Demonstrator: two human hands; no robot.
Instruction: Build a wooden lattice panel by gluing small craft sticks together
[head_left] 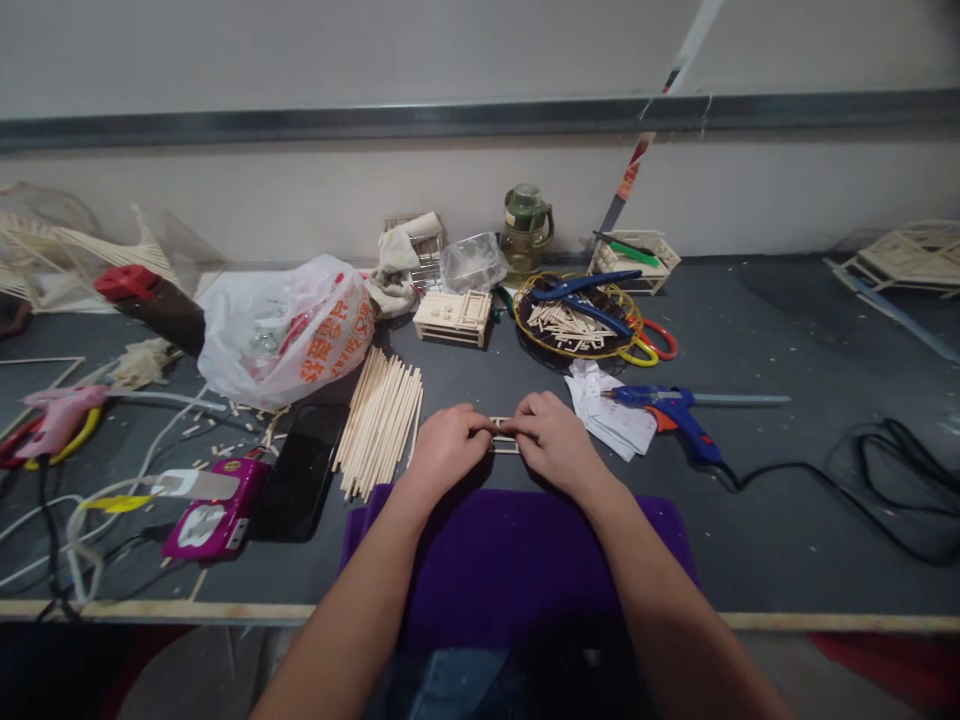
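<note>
Between my two hands lies a small wooden stick frame [505, 447] on the grey table, just beyond a purple cloth. My left hand [454, 440] grips its left side with curled fingers. On the other side, my right hand [553, 436] pinches the frame, the fingertips of both hands nearly meeting at its far edge. Parts of the frame are hidden under the fingers. A bundle of thin wooden sticks [379, 420] lies left of my left hand. To the right of my right hand, a blue glue gun [679, 405] rests partly on folded white paper [616, 412].
The purple cloth [525, 560] covers the table's front edge. Behind are a small stick-built model [452, 318], a basket [525, 345] with cut sticks and blue pliers [592, 300], and a green jug [526, 225]. Leftward are a plastic bag [285, 330], phone [304, 470] and pink power strip [217, 515].
</note>
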